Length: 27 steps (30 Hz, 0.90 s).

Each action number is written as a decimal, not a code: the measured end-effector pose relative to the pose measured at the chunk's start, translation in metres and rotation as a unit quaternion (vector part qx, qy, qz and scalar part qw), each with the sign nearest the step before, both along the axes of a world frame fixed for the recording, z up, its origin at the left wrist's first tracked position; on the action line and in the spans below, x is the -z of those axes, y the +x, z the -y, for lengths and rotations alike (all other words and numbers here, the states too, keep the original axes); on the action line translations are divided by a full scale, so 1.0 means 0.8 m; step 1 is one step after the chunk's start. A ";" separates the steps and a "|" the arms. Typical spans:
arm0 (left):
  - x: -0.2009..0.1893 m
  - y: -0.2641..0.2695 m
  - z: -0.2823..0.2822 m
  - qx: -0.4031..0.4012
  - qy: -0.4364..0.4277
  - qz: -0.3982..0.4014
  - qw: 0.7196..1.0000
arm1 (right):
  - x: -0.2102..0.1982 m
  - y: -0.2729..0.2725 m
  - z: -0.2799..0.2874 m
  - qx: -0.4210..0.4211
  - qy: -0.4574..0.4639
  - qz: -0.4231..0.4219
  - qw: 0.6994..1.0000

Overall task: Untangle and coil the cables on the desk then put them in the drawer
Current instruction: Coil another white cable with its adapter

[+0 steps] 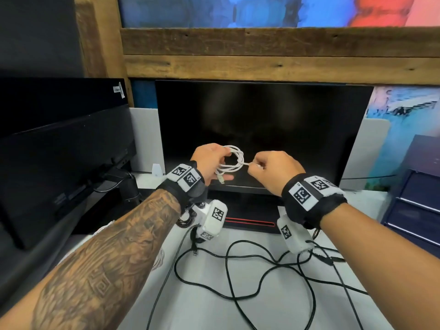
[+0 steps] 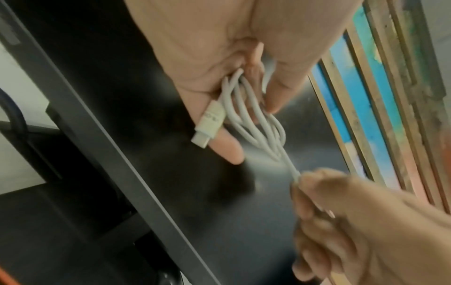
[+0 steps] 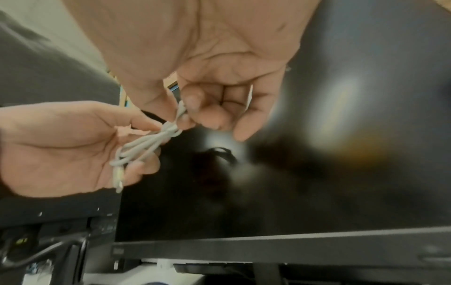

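A white cable (image 1: 232, 161) is looped into a small coil in the air before the monitor. My left hand (image 1: 209, 163) holds the loops (image 2: 246, 108) between thumb and fingers, and the cable's white plug (image 2: 208, 125) lies along one finger. My right hand (image 1: 269, 170) pinches the cable's free end (image 3: 180, 111) just right of the coil, pulled taut around the loops (image 3: 146, 144). Several black cables (image 1: 238, 270) lie tangled on the white desk (image 1: 202, 306) below my wrists, one with a USB plug (image 1: 194, 252).
A dark monitor (image 1: 262, 129) stands straight ahead on a stand with a red stripe (image 1: 250, 221). A second monitor (image 1: 59, 148) on an arm fills the left. A dark blue drawer unit (image 1: 419, 198) stands at the right desk edge.
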State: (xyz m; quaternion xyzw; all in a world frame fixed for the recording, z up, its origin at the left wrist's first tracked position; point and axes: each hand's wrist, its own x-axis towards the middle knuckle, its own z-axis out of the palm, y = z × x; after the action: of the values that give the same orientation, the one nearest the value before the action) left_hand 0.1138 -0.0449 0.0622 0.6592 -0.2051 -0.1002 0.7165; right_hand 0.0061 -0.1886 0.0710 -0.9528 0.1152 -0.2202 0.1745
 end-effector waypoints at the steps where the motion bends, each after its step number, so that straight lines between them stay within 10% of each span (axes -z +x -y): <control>1: 0.000 0.003 -0.004 0.001 0.012 0.009 1.000 | 0.000 -0.004 0.002 0.000 -0.029 0.000 1.000; 8: 0.009 0.007 -0.006 0.026 0.082 0.064 0.994 | 0.017 -0.015 0.016 -0.006 -0.085 -0.022 0.996; 17: 0.008 0.007 -0.004 0.017 0.155 0.130 0.979 | 0.013 0.019 0.005 -0.091 0.151 -0.041 0.983; 27: 0.034 0.036 -0.073 0.026 0.173 0.029 0.984 | 0.040 0.069 -0.051 -0.163 0.376 -0.042 0.911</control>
State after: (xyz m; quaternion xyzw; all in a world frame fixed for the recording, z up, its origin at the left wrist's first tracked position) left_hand 0.1430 0.0134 0.0350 0.7706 -0.2226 -0.1333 0.5821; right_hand 0.0615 -0.1477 0.0387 -0.8304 0.0403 -0.0890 0.5485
